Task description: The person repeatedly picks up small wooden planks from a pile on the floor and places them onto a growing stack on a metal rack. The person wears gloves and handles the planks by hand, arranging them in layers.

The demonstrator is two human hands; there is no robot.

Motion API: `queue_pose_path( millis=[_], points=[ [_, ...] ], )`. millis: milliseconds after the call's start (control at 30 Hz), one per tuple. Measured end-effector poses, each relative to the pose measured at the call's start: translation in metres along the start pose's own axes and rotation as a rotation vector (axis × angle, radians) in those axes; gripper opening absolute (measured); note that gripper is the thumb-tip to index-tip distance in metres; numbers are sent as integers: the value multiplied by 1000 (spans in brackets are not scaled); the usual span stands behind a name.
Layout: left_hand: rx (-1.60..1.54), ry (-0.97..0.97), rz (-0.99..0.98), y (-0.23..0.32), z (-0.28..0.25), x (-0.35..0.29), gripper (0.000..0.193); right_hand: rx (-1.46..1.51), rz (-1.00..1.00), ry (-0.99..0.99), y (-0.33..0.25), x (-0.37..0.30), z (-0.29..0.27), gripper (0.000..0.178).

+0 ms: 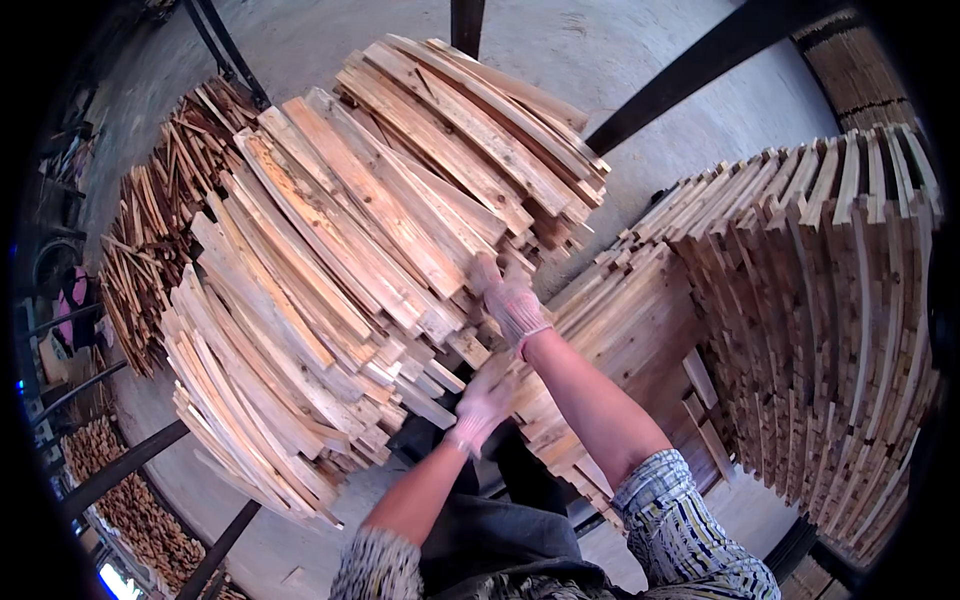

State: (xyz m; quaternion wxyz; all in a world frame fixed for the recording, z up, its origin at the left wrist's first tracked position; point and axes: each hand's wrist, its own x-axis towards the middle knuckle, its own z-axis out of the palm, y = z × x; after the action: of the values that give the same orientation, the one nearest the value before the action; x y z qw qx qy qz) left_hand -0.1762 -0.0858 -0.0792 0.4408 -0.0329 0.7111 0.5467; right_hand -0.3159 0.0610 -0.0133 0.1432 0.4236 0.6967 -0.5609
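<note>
Both my hands wear pale knitted gloves with pinkish cuffs. My right hand [512, 303] is at the near right ends of a big pile of rough wooden boards [375, 215], its fingers bent around the end of a board. Lower and to the left, my left hand [486, 402] reaches forward with its fingers stretched out, close to the edge of a lower stack of boards [620, 320]. Short board ends [467, 348] jut out between the two hands. The undersides of my fingers are hidden.
A tall stack of boards on edge [810, 310] stands at the right. Thin reddish strips [150, 240] lie heaped at the far left. Dark metal bars [690, 75] rise around the pile over a grey concrete floor [640, 40]. Another wood stack [125, 500] sits lower left.
</note>
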Motion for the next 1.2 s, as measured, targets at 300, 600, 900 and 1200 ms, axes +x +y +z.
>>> queue_pose_path(
  millis=[300,600,900,1200],
  points=[
    [-1222,515,-225,126,-131,16,65,-174,-260,59,-29,-58,48,58],
    [-1062,270,-227,179,-171,-52,83,534,346,-556,-90,-64,17,82],
    [-359,639,-102,155,-114,-9,79,-106,-272,-155,-31,-43,35,101],
    [-979,-92,-308,121,-84,-172,56,164,130,-538,63,-168,-69,95]
  ],
)
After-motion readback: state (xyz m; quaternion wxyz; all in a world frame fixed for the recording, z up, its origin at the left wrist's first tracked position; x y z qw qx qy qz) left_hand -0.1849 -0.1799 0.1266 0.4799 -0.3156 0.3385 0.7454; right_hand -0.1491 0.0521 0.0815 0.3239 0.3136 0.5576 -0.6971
